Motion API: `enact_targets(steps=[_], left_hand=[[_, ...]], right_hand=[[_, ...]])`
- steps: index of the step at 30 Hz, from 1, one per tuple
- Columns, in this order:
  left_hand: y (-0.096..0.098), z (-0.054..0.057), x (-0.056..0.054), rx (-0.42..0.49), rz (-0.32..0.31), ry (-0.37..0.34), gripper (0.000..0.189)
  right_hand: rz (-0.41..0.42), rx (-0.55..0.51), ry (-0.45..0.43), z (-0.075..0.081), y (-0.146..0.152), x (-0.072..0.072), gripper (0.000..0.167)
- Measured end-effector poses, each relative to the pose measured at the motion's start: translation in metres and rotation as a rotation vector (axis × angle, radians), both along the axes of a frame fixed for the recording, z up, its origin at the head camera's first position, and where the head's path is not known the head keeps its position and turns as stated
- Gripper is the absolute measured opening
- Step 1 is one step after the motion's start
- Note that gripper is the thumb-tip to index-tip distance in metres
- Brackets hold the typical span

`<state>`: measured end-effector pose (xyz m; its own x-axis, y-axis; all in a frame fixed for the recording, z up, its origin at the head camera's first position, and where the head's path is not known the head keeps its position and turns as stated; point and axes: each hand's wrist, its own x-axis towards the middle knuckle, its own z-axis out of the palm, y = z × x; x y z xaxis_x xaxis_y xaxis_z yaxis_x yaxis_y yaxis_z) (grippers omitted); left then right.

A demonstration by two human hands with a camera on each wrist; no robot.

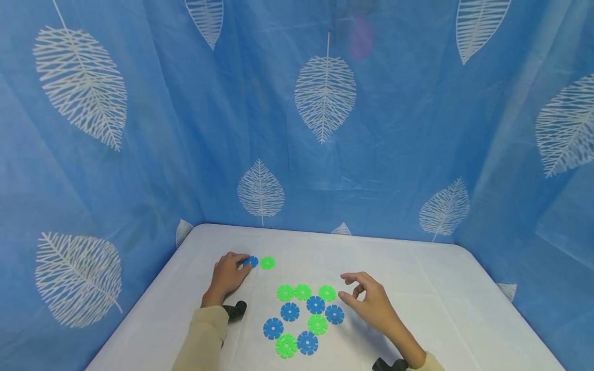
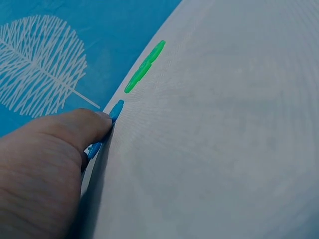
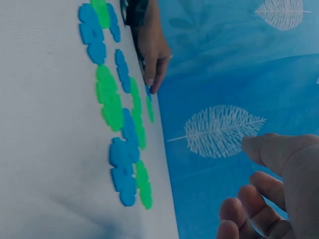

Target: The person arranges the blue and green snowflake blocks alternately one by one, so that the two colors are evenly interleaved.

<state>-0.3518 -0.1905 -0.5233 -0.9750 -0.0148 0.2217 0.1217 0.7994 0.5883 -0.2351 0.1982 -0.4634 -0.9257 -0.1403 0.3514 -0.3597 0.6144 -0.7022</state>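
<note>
Just left of the bright green, round, notched plastic-looking disc (image 1: 267, 263), the left hand (image 1: 227, 274) has its grip pinched on a matching blue disc (image 1: 252, 261). That should handle as light, stiff and slightly slick, best taken by opposite rims. Nearer and right of the green disc, the right hand (image 1: 372, 305) hangs with its grip loosely parted, empty. Left fingers partly hide the blue disc; whether it touches the white counter (image 1: 445, 288) is unclear.
</note>
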Motion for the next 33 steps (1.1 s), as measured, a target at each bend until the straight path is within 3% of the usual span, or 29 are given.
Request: enact_targets(steps=[10, 20, 24, 33], left_hand=[[0.003, 0.0, -0.004, 0.001, -0.002, 0.017, 0.039], [0.001, -0.003, 0.006, 0.005, 0.013, -0.013, 0.04], [0.002, -0.002, 0.006, 0.0, 0.008, 0.016, 0.039], [0.002, 0.0, 0.003, -0.007, 0.002, 0.0, 0.04]], right_hand=[[0.035, 0.015, -0.147, -0.008, 0.007, -0.001, 0.041], [0.232, 0.018, -0.249, -0.032, 0.018, -0.002, 0.039], [0.297, 0.032, -0.252, -0.035, 0.019, -0.002, 0.04], [0.311, 0.133, -0.22, -0.037, 0.018, -0.001, 0.036]])
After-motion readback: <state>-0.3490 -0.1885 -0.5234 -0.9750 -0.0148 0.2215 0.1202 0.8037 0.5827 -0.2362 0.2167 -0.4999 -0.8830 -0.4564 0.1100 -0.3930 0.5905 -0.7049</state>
